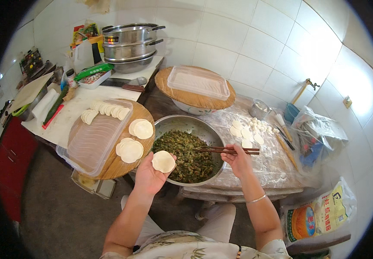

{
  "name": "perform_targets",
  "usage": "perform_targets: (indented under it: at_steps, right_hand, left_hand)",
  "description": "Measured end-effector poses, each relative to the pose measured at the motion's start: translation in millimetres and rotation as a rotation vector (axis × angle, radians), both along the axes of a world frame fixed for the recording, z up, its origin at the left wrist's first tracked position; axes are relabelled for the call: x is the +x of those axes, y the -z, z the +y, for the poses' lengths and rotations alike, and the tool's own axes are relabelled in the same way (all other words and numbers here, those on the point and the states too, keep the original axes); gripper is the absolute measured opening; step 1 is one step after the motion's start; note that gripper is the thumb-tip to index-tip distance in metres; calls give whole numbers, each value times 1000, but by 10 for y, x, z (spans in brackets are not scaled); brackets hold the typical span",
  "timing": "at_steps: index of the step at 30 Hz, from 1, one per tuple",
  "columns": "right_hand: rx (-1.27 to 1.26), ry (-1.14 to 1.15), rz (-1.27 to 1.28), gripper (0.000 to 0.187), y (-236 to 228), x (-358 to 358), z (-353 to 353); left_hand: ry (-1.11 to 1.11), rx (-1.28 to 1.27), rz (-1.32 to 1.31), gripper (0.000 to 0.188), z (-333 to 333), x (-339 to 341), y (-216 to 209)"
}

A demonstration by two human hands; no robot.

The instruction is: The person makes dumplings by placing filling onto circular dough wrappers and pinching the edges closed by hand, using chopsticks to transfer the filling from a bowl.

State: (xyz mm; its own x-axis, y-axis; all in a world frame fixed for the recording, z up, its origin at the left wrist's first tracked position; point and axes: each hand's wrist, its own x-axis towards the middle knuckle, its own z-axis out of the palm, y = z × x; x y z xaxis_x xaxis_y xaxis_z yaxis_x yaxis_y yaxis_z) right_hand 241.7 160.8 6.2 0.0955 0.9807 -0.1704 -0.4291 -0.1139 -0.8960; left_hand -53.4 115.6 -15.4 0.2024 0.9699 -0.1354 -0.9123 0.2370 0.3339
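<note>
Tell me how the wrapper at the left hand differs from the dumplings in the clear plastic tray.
The wrapper is a flat, open round, while the dumplings are folded into half-moons. The wrapper rests singly on the left hand; the dumplings sit grouped close together in the clear plastic tray. No filling shows on the wrapper, and the dumplings look closed. Both are pale dough.

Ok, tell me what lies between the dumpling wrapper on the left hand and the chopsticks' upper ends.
In the head view, chopped green filling and the steel mixing bowl's right wall, plus the right hand gripping the chopsticks.
</note>
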Motion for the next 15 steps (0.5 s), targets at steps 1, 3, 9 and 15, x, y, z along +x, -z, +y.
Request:
perform_targets:
  at_steps: [1,3,9,15]
  right_hand:
    - [29,-9,31,30,-52,-36,-65]
    - [185,-49,35,30,-164,-122,-238]
    - [1105,-127,-924,20,-299,-422,-766]
    - [1435,-291,-1295,36,-262,-465,-1023]
  left_hand:
    - [-20,-38,26,49,26,24,-11]
    - [-69,-117,74,50,70,92,-70]
    - [28,1,43,54,16,273,-243]
    - [58,-26,10,64,44,329,-176]
